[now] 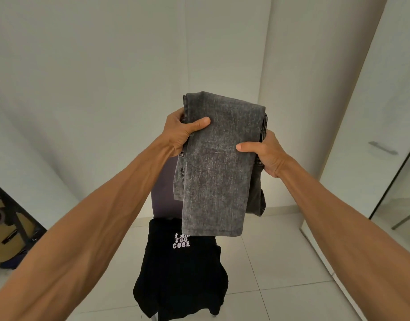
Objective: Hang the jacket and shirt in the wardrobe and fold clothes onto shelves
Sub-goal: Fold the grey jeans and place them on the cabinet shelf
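Note:
A pair of grey washed jeans [219,172], folded over, hangs in front of me at chest height. My left hand [181,132] grips its upper left edge with the thumb on top. On the right edge, a little lower, my right hand [265,154] holds it the same way. Below the jeans a black garment with white lettering [181,272] lies draped over a chair. The chair's dark purple backrest [163,193] shows behind the jeans.
A white wardrobe door with a metal handle [382,148] stands at the right, with a mirrored panel [403,205] beside it. A guitar in a case [7,230] leans at the far left. White walls rise ahead, over a white tiled floor [280,262].

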